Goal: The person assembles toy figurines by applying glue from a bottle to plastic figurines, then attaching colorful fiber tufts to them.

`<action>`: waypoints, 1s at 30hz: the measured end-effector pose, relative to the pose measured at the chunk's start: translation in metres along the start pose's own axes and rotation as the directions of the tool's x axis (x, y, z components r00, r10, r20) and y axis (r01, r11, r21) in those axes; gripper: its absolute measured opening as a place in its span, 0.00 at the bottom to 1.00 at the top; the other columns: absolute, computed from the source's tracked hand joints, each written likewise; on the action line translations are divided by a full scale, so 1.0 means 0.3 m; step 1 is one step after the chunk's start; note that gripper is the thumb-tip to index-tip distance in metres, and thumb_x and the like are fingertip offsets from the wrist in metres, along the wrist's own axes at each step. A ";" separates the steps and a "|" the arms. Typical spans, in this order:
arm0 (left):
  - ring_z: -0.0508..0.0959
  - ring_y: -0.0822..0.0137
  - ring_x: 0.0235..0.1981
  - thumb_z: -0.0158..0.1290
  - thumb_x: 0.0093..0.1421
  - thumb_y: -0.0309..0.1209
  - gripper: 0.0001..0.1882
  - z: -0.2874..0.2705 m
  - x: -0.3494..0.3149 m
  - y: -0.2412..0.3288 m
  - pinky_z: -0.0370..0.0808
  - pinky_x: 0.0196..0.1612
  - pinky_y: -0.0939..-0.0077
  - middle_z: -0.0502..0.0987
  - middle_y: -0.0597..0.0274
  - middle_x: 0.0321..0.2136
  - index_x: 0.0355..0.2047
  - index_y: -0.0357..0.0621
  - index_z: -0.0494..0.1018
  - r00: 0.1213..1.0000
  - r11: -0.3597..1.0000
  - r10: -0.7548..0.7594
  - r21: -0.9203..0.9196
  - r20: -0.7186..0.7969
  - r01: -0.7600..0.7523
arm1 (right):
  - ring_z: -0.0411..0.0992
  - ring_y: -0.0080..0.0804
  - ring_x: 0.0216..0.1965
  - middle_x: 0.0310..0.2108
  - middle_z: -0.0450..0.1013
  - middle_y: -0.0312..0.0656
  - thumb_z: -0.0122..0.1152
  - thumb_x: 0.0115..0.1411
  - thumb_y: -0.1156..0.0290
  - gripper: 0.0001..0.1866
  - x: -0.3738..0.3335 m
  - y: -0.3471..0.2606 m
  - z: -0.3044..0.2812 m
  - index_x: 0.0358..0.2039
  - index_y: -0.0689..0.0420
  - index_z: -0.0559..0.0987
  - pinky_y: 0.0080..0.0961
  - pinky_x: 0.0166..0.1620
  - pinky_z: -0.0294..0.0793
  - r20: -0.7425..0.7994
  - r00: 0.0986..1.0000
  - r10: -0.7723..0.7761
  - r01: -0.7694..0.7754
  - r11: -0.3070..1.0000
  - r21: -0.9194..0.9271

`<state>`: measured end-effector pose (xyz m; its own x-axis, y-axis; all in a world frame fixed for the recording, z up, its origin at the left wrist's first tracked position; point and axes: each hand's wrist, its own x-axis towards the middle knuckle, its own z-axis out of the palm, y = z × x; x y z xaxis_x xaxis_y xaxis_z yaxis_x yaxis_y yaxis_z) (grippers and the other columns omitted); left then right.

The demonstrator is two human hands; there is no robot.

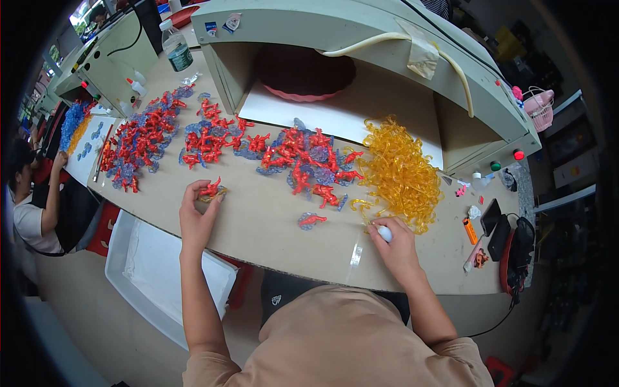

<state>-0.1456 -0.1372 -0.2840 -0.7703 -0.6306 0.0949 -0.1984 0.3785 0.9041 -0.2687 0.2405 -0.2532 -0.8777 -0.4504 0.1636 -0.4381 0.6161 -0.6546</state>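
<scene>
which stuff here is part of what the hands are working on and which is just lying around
In use:
- left hand on a red figure
- right hand holding a small white bottle
- yellow plastic pieces
- red figures on blue bases

Lying about:
- water bottle
- phone
- orange lighter
- white tray

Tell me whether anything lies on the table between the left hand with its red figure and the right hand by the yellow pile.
Only one thing: a lone red figure on a blue piece lies on the table between the left hand with its red figure and the right hand by the yellow pile.
</scene>
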 end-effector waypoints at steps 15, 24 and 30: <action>0.70 0.60 0.52 0.63 0.52 0.30 0.33 0.312 -0.215 0.235 0.61 0.56 0.67 0.75 0.61 0.49 0.58 0.45 0.65 0.887 0.944 0.283 0.059 0.365 -0.326 | 0.70 0.20 0.29 0.31 0.74 0.38 0.61 0.61 0.74 0.07 -0.034 0.032 -0.044 0.39 0.59 0.74 0.17 0.32 0.71 0.564 0.783 0.261 -0.621 0.361 0.696; 0.75 0.73 0.44 0.56 0.61 0.28 0.16 0.447 -0.300 0.279 0.73 0.44 0.73 0.76 0.63 0.42 0.49 0.43 0.69 0.895 0.796 -0.020 -0.535 0.445 0.283 | 0.71 0.23 0.31 0.36 0.75 0.42 0.60 0.60 0.77 0.07 -0.061 0.065 -0.091 0.38 0.59 0.73 0.19 0.34 0.72 0.544 0.813 0.208 -0.582 0.277 0.764; 0.74 0.74 0.40 0.56 0.57 0.18 0.12 0.548 -0.367 0.331 0.73 0.43 0.78 0.70 0.64 0.39 0.40 0.43 0.68 0.867 0.626 -0.031 -0.666 0.498 0.405 | 0.72 0.20 0.31 0.34 0.76 0.39 0.62 0.58 0.77 0.08 -0.072 0.062 -0.123 0.38 0.62 0.75 0.19 0.37 0.74 0.529 0.823 0.210 -0.569 0.282 0.773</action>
<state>-0.1802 0.0814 -0.2731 -0.9631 -0.2212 -0.1532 -0.0325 -0.4695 0.8823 -0.2650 0.2856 -0.2417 -0.7113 -0.5828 -0.3929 0.5254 -0.0696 -0.8480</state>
